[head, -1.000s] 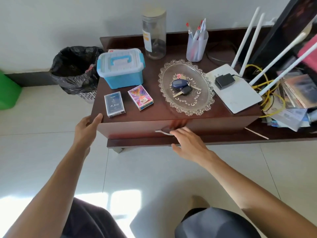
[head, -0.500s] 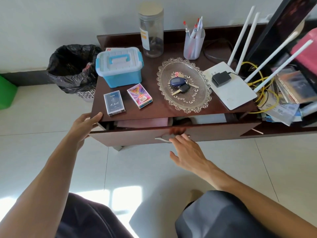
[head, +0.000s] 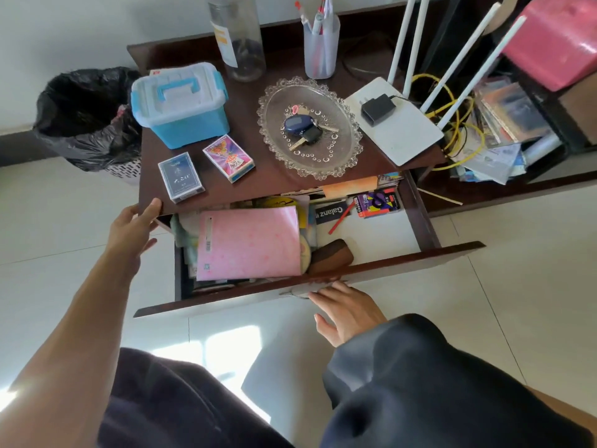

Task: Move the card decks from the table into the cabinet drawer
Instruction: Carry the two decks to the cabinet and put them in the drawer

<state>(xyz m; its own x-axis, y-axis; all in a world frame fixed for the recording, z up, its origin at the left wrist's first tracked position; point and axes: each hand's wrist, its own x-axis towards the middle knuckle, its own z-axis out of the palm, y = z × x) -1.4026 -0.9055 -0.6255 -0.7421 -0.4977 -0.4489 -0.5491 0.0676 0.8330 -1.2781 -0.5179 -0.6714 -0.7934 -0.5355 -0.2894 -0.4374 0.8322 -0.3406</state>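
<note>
Above: drawer (head: 371,273) pulled out; right hand (head: 349,310) fingers hooked on handle (head: 295,293). Left hand (head: 132,226) open, fingertips braced on cabinet top (head: 258,176) corner. Dark deck (head: 181,176) just beyond left fingertips; colourful deck (head: 230,158) beside it.

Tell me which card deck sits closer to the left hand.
The dark blue deck, near the tabletop's front left corner, just beyond the left hand. The colourful purple deck lies further right and back, by the blue box.
</note>
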